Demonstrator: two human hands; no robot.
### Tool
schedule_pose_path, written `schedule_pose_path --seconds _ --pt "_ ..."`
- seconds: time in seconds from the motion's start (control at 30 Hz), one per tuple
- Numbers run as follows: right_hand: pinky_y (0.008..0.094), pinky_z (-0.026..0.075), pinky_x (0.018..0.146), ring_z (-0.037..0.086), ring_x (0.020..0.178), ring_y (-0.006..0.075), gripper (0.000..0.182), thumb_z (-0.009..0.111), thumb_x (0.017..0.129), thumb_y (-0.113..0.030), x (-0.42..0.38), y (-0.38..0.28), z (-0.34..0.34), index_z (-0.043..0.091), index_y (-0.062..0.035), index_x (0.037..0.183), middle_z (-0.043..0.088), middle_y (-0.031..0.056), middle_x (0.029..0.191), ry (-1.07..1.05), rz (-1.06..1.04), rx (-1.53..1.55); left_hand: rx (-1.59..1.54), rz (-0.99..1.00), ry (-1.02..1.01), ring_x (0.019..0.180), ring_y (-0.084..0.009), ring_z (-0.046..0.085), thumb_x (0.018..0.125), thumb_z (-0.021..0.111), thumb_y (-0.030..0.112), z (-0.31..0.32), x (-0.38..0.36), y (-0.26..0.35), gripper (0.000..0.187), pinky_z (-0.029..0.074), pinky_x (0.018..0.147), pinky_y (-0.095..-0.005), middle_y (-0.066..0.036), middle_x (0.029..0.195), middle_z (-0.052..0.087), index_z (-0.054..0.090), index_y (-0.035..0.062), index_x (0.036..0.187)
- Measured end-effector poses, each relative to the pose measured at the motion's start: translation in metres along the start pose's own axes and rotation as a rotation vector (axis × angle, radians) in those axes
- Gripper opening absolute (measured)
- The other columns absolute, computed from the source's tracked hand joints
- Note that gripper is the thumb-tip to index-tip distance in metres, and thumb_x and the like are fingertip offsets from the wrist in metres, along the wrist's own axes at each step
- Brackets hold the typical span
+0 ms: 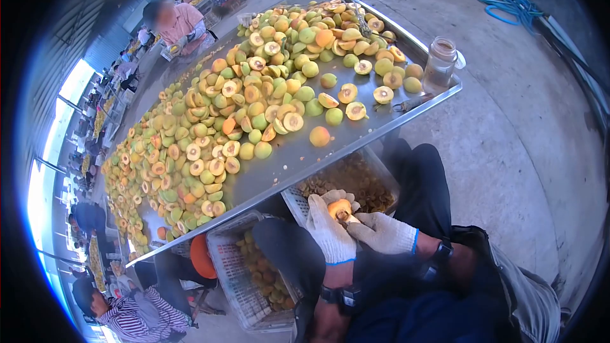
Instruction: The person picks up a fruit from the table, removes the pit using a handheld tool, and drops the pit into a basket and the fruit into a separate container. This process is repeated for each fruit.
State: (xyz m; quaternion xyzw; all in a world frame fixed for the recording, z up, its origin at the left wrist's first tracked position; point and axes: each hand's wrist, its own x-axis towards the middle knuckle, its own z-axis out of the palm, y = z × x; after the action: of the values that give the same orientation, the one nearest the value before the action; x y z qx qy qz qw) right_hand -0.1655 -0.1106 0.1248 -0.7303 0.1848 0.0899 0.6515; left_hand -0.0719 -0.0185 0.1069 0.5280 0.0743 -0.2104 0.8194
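My left hand [327, 232], in a white knitted glove with a blue cuff edge, is closed around a stone-fruit half [340, 206]. The fruit is orange, like an apricot or small peach, with a brown hollow or pit facing my right hand. My right hand [384, 234], gloved the same way, has its fingers pressed together against the lower side of the fruit. Whatever those fingers grip is hidden. Both hands are above my lap, close to a white crate [389, 174] with brown pits or scraps in it.
A metal-edged table [273, 174] bears a large heap of halved fruit [254, 101]. A clear jar [440, 67] stands at its right corner. Another white crate [232, 279] holds fruit pieces beside my leg. Other people sit around the table's left and far sides. A blue hose [502, 3] lies on the floor.
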Motion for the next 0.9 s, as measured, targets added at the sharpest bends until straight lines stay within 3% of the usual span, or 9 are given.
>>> schedule_pose_path --seconds 0.07,0.13,0.23,0.47,0.53,0.67,0.73,0.83,0.9 --pt "0.0447 0.053 0.082 0.071 0.092 0.0401 0.048 0.046 0.109 -0.039 0.0 0.003 0.001 0.069 0.0028 0.115 0.073 0.0258 0.096 -0.037 0.008 0.07 0.008 0.019 -0.005 0.078 -0.0283 0.071 0.108 0.054 0.046 0.001 -0.003 0.006 0.05 0.062 0.069 -0.0401 -0.017 0.095 0.07 0.065 -0.0025 0.101" --pt "0.0377 0.05 0.069 0.061 0.07 0.019 0.042 0.05 0.109 -0.038 0.001 0.01 0.005 0.065 0.0007 0.112 0.066 0.0094 0.075 0.049 -0.139 -0.045 0.061 -0.105 -0.099 0.077 -0.0283 0.071 0.108 0.054 0.045 0.001 -0.003 0.014 0.05 0.062 0.068 -0.0395 -0.018 0.095 0.071 0.066 -0.0036 0.101" --pt "0.0436 0.053 0.086 0.071 0.094 0.0402 0.047 0.045 0.11 -0.038 -0.006 -0.006 -0.007 0.07 0.0016 0.114 0.073 0.0241 0.103 -0.043 0.037 0.007 0.039 -0.114 -0.068 0.08 -0.0267 0.07 0.108 0.05 0.046 0.01 -0.004 0.011 0.053 0.06 0.07 -0.0365 -0.018 0.096 0.069 0.065 -0.0046 0.105" --pt "0.0432 0.053 0.083 0.072 0.089 0.0346 0.049 0.048 0.109 -0.041 -0.01 -0.001 0.0 0.069 0.0031 0.113 0.074 0.0244 0.095 0.034 0.002 -0.14 0.176 0.008 -0.039 0.073 -0.0243 0.068 0.108 0.047 0.049 0.01 -0.014 0.013 0.058 0.057 0.068 -0.0339 -0.017 0.085 0.069 0.066 -0.0048 0.102" --pt "0.0381 0.051 0.068 0.062 0.071 0.0176 0.043 0.051 0.109 -0.04 -0.002 0.021 0.009 0.066 -0.0003 0.111 0.068 0.0074 0.077 0.045 -0.152 0.071 0.199 0.241 -0.091 0.074 -0.0249 0.068 0.11 0.048 0.041 0.009 -0.017 0.011 0.052 0.058 0.067 -0.0364 -0.017 0.09 0.07 0.067 -0.0047 0.097" --pt "0.0369 0.05 0.068 0.063 0.072 0.0164 0.041 0.051 0.109 -0.039 -0.01 -0.001 -0.004 0.066 -0.0013 0.108 0.069 0.0072 0.079 -0.128 0.077 0.119 0.165 0.265 -0.105 0.073 -0.0239 0.067 0.111 0.046 0.041 0.012 -0.019 0.015 0.052 0.057 0.068 -0.0356 -0.016 0.09 0.07 0.068 -0.004 0.097" --pt "0.033 0.047 0.062 0.06 0.067 0.0134 0.041 0.049 0.11 -0.038 -0.009 0.012 0.006 0.066 -0.0016 0.102 0.064 0.005 0.073 0.083 -0.206 0.017 0.237 0.161 -0.094 0.076 -0.0253 0.067 0.108 0.048 0.052 0.016 -0.024 0.022 0.061 0.057 0.073 -0.0362 -0.016 0.09 0.069 0.066 -0.0055 0.107" --pt "0.0333 0.046 0.059 0.058 0.063 0.0141 0.04 0.05 0.109 -0.037 -0.009 0.009 -0.005 0.066 -0.0012 0.101 0.062 0.0055 0.067 0.032 -0.209 0.128 0.082 0.063 -0.245 0.088 -0.0272 0.068 0.108 0.049 0.053 0.014 -0.017 0.022 0.061 0.058 0.079 -0.0389 -0.017 0.1 0.068 0.065 -0.0057 0.114" --pt "0.041 0.053 0.074 0.07 0.078 0.0309 0.05 0.05 0.109 -0.044 -0.015 -0.009 -0.018 0.071 0.0012 0.112 0.071 0.0215 0.083 -0.022 -0.02 0.199 -0.05 0.037 -0.22 0.098 -0.03 0.067 0.109 0.048 0.05 0.024 -0.018 0.024 0.059 0.058 0.087 -0.0429 -0.018 0.107 0.066 0.063 -0.0058 0.119"
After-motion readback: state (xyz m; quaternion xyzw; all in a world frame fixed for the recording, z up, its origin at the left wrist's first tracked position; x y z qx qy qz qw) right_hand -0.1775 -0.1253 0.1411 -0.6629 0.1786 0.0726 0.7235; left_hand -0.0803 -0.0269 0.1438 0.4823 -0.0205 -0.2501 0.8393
